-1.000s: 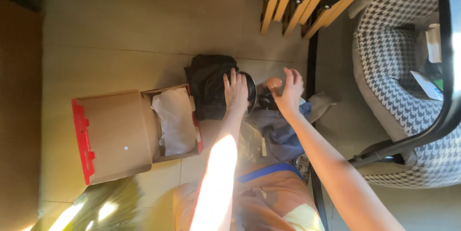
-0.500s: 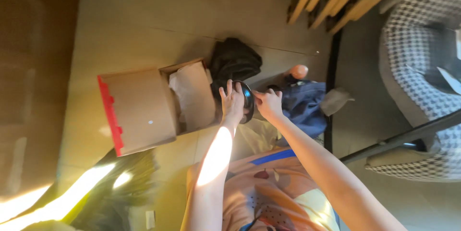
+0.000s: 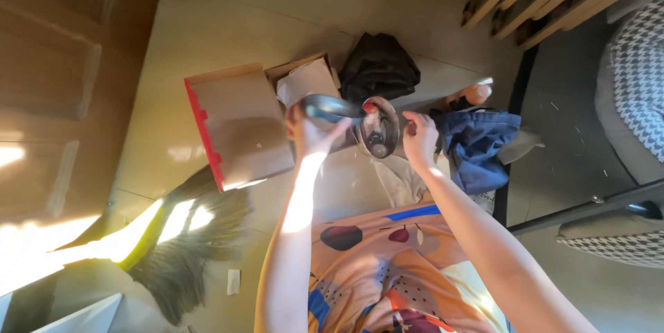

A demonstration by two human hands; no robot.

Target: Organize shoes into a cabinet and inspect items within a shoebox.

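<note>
The left hand (image 3: 312, 132) was closed around a dark, rounded lid-like piece (image 3: 330, 108), raised above the open cardboard box (image 3: 242, 129). The right hand (image 3: 420, 138) was partly open, fingers loosely curled, held just beside a round metallic item (image 3: 379, 129) without clear contact. Motion blur made both objects hard to identify. Beyond them, a black cloth bundle (image 3: 379, 67) lay on the floor (image 3: 235, 22), and a blue garment (image 3: 481, 146) lay right of the hands.
</note>
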